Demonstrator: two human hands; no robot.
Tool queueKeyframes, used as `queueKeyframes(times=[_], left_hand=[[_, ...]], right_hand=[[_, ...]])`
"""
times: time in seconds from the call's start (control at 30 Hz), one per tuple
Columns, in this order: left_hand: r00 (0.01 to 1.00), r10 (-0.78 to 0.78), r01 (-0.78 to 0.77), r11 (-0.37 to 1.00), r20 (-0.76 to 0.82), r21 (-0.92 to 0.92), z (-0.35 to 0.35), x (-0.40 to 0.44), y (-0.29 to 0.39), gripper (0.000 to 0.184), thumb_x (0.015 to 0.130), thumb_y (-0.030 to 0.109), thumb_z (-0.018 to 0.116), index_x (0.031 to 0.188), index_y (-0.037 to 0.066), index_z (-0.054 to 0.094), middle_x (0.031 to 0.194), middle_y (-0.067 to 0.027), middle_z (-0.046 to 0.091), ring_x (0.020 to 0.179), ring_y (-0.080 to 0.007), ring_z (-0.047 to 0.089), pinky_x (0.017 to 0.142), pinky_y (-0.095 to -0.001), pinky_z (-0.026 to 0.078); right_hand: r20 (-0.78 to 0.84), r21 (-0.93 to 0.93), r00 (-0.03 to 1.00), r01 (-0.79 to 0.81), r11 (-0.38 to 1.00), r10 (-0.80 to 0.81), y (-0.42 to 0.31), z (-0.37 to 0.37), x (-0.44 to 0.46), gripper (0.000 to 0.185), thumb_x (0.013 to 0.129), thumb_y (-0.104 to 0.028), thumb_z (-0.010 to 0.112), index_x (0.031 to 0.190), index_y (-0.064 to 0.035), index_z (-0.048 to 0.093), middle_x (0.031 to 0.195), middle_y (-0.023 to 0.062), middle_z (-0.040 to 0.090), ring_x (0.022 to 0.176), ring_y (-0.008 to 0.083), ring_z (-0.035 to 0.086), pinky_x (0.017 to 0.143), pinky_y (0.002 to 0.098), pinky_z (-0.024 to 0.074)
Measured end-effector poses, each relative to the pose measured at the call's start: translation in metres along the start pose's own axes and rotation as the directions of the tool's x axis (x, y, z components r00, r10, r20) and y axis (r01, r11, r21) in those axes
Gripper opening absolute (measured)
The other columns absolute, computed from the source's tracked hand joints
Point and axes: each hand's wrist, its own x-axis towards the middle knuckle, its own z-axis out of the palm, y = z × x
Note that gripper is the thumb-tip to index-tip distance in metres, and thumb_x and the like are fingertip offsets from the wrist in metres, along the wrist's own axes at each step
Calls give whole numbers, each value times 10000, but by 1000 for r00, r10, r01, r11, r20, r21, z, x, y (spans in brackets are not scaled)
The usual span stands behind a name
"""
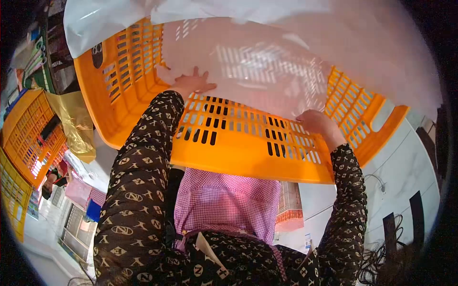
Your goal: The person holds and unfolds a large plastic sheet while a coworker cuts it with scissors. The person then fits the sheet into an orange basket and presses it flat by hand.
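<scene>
An orange slatted plastic basket point(229, 155) spans the view in front of my body. A translucent white plastic sheet point(248, 57) lines its inside and drapes over its far rim. Both my arms reach over the near wall. My left hand point(193, 83) lies on the sheet inside the basket, left of the middle, its fingers spread. Near the right end, my right hand point(317, 123) is at the inner side of the near wall, against the sheet's edge; its fingertips are partly hidden.
More orange baskets point(31, 133) stand at the far left, beside a gold-coloured bag point(76, 126). Another person point(52, 183) shows at the lower left. A blue container point(93, 210) is near them. Black cables point(377, 260) hang at the lower right.
</scene>
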Motion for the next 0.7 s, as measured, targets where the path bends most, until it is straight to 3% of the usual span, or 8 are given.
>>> queueKeyframes(times=[0.07,0.13,0.27,0.33,0.4,0.47,0.6,0.7], left_hand=[[1000,-21,21,1000,12,-7,-4,-5,4,793,763,665,340,1402,250,121,1468,-64,-38,1280,-480,118,1009,-602,120],[999,-45,45,999,26,-11,-5,-3,7,789,764,661,341,1402,250,127,1468,-66,-37,1281,-478,116,1009,-602,118],[999,-22,24,999,46,-23,-6,-4,2,807,754,674,349,1403,254,115,1466,-84,-28,1284,-466,125,1010,-598,133],[998,13,-11,999,55,-41,0,2,-7,816,750,680,350,1403,255,109,1466,-90,-23,1286,-460,129,1008,-599,141],[985,92,-110,986,142,121,5,20,-16,825,749,694,333,1404,256,87,1465,-94,-22,1290,-446,135,1010,-594,148],[976,146,-163,982,159,100,12,37,-27,833,753,707,304,1405,249,64,1463,-100,-24,1293,-434,139,1012,-589,154],[964,200,-231,957,175,176,60,107,-52,826,767,710,257,1405,230,46,1458,-119,-28,1303,-417,120,1016,-580,159],[981,84,-105,988,172,116,34,63,-19,779,791,673,265,1400,226,74,1458,-114,-8,1306,-409,112,1014,-578,174]], right_hand=[[-99,125,995,41,991,-29,16,5,1,259,804,-178,474,956,-35,627,903,151,620,893,270,593,734,382,477],[321,259,945,-154,953,66,7,-30,2,322,840,-280,477,1006,-39,610,901,157,619,865,234,602,727,366,473],[325,497,907,-405,767,268,0,-66,7,379,843,-352,496,1018,-32,597,913,144,625,862,208,598,751,346,463],[62,146,997,-62,987,54,9,-76,26,408,842,-378,496,1061,-43,577,981,125,621,893,241,596,798,337,455],[-183,252,978,-56,966,104,15,-67,51,380,858,-347,475,1094,-62,562,1083,126,584,1002,253,553,870,324,425],[-288,67,955,90,994,-67,32,-44,83,348,881,-326,435,1131,-114,550,1289,130,425,1158,317,430,966,390,355],[-342,-381,939,-102,919,-37,71,49,120,508,841,-342,450,1306,-160,357,1379,158,283,1203,395,360,948,542,330],[-347,-127,932,-161,979,108,42,57,103,366,887,-308,433,1222,-165,468,1440,89,139,1260,448,222,1006,578,225]])
